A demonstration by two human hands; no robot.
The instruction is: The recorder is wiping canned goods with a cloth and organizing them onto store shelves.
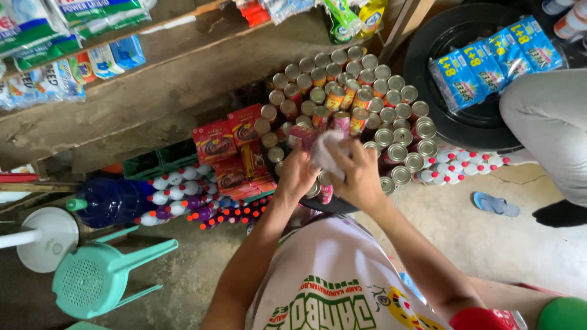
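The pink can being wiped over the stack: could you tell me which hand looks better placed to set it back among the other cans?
Probably the left hand: it grips the pink can, while the right hand is busy with the white cloth. The stacked cans lie just beyond both hands.

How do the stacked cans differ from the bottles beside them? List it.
The cans are short, metal-topped and red-labelled; the bottles are white or purple plastic with coloured caps. The cans fill a dark tub; the bottles lie on the floor. Both are grouped in rows.
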